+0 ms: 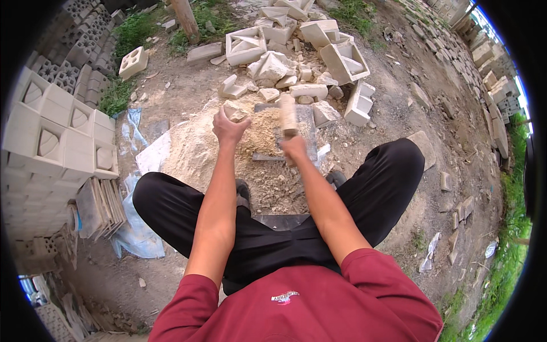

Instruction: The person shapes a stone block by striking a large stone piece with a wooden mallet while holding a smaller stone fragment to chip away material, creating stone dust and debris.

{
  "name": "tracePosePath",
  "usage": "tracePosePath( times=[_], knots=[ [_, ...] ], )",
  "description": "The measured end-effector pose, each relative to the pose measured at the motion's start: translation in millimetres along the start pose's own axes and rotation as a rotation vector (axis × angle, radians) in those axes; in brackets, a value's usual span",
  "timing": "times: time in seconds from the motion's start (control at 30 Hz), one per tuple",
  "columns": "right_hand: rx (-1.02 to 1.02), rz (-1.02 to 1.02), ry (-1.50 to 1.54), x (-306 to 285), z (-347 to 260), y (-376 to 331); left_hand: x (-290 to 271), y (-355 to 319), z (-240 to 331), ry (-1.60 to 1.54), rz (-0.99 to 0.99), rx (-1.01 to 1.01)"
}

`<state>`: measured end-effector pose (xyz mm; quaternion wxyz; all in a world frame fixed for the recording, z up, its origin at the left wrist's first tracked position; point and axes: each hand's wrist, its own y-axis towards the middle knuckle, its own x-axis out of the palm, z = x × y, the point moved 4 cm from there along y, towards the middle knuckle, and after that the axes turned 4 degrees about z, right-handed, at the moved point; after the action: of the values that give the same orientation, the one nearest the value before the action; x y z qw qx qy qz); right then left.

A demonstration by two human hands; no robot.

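My left hand (229, 129) is closed round a pale, rough chunk of broken block (234, 110) at the left edge of a heap of yellowish crumbs (265, 126). Gripped in my right hand (294, 148) is a wooden mallet (289, 114), a little smeared by motion, its tan head raised over the crumbs. Under the crumbs lies a flat dark slab (311, 140), showing mostly along its right side. Pale powder and grit (194, 139) spread over the ground to the left of the slab.
Broken white blocks (346, 60) and rubble pile up just beyond the slab. Stacked pale blocks (62, 131) form a wall at left, with thin boards (102, 208) leaning below. Blue plastic sheeting (139, 225) lies near my left knee. A wooden post (186, 21) stands far left.
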<state>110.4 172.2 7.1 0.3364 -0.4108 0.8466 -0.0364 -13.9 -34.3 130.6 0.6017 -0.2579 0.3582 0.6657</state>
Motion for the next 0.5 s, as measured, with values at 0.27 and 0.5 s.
tracePosePath(
  times=[0.27,0.5],
  knots=[
    [-0.146,-0.205,-0.237,22.7,-46.8,-38.3,3.8,-12.4,-21.0,0.025,0.035,-0.07],
    [0.01,0.036,-0.279,-67.8,2.2,-20.2,29.2,-35.0,-26.2,0.098,-0.032,-0.087]
  ],
)
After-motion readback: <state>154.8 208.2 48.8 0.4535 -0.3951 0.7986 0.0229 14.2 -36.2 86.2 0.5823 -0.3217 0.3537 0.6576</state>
